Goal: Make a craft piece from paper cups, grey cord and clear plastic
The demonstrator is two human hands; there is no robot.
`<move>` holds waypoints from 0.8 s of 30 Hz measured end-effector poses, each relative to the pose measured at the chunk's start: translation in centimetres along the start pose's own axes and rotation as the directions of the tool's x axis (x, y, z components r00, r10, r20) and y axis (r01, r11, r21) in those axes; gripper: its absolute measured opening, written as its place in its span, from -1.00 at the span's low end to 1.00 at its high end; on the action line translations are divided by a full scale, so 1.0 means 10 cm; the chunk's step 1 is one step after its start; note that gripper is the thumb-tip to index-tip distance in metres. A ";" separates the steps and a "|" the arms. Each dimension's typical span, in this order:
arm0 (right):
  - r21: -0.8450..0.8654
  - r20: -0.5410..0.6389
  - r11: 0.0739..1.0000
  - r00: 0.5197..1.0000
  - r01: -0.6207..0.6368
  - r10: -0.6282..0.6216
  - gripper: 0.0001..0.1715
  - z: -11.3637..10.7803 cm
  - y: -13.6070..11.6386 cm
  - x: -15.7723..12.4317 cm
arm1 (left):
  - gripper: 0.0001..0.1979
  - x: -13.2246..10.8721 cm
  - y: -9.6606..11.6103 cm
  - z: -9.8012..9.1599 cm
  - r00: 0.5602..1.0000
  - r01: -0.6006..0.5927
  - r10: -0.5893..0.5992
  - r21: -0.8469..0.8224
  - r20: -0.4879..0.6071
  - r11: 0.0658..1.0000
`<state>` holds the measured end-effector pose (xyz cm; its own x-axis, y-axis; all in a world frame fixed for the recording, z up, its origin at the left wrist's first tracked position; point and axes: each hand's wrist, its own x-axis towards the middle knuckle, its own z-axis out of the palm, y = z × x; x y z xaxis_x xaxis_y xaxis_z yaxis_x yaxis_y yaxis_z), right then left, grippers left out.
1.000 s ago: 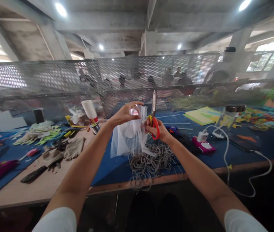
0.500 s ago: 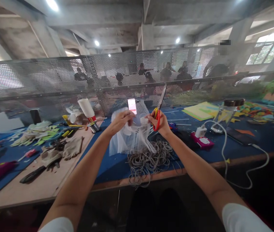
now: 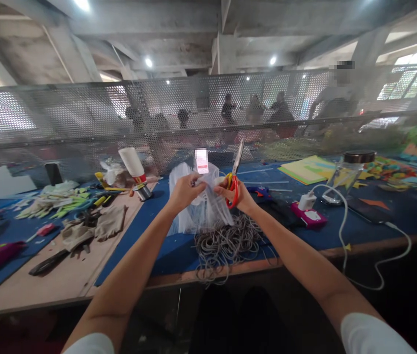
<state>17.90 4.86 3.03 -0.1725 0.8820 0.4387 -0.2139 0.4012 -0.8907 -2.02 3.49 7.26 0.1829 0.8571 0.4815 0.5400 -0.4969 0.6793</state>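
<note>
White sheer pleated material point(image 3: 204, 214) lies bunched on the blue work surface in front of me. My left hand point(image 3: 186, 192) is closed in a pinch at its upper part; what exactly lies between the fingertips is hard to make out. Red and yellow scissors point(image 3: 235, 179) stand tilted in my right hand point(image 3: 238, 194), blades up and away from me. That hand's thumb and finger are also at a pale round piece point(image 3: 218, 181), partly hidden. Behind the material stands a phone with a lit screen point(image 3: 201, 164). Grey cord point(image 3: 226, 241) lies in a tangled heap nearest me.
Stacked paper cups point(image 3: 131, 164) lean on a can at left, near work gloves point(image 3: 110, 222). A blue glue gun point(image 3: 260, 191), a magenta power strip point(image 3: 309, 216), a glass jar point(image 3: 346, 177) and a charging cable point(image 3: 341, 231) are at right. A perforated metal screen point(image 3: 179, 108) stands behind.
My right hand has moved slightly left and down with the scissors, whose tips are now lower. The two hands are closer together, and the material between them has shifted.
</note>
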 end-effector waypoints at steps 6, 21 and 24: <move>0.003 -0.033 0.999 0.998 -0.054 0.054 -0.36 -0.04 0.10 0.06 | -0.80 -0.01 -0.10 0.04 0.999 0.021 -0.017 -0.157 0.029 0.987; -0.192 -0.054 0.981 0.997 0.037 -0.048 -0.50 -0.17 -0.07 0.05 | -0.72 -0.04 -0.15 0.06 0.973 0.175 -0.109 -0.339 0.205 0.924; -0.135 -0.035 0.990 0.999 0.032 -0.037 -0.47 -0.15 -0.09 0.04 | -0.74 -0.06 -0.13 0.07 0.970 0.181 -0.103 -0.369 0.221 0.912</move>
<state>19.47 5.27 3.85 -0.1311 0.8745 0.4669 -0.0873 0.4590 -0.8842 -2.27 3.78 5.70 0.3039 0.9122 0.2747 0.2220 -0.3482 0.9108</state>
